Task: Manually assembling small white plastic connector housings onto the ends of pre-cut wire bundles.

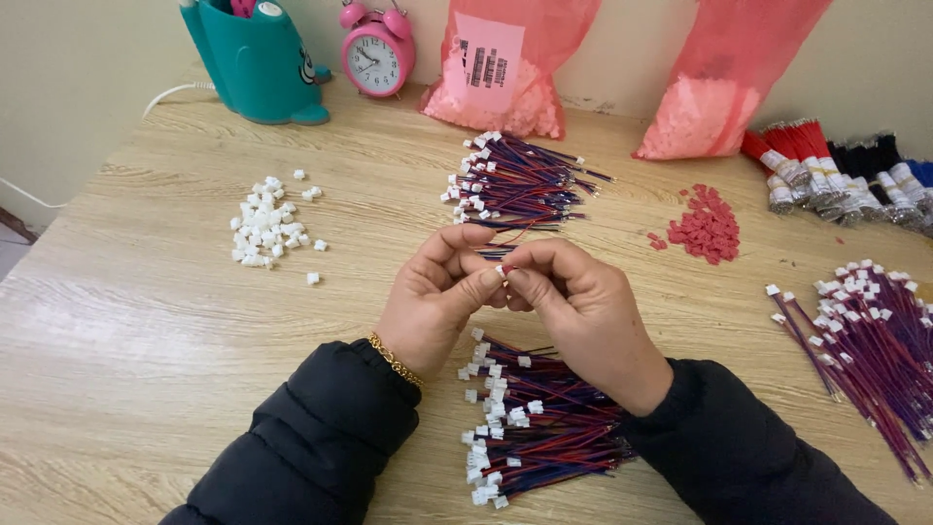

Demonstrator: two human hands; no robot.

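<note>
My left hand (437,292) and my right hand (573,301) meet above the middle of the wooden table (146,321). Together their fingertips pinch a small white connector (502,272) on a thin red and blue wire (505,236) that runs away from me. A pile of the same wires with white connectors (530,418) lies right under my wrists. Another such pile (515,183) lies just beyond my fingers. My left wrist wears a gold chain bracelet (394,360).
Loose white connector housings (267,222) lie at the left, small red pieces (707,226) at the right. A third wire pile (870,340) and bundled wires (836,175) sit far right. Two pink bags (505,68), a pink alarm clock (376,49) and a teal holder (258,63) stand at the back.
</note>
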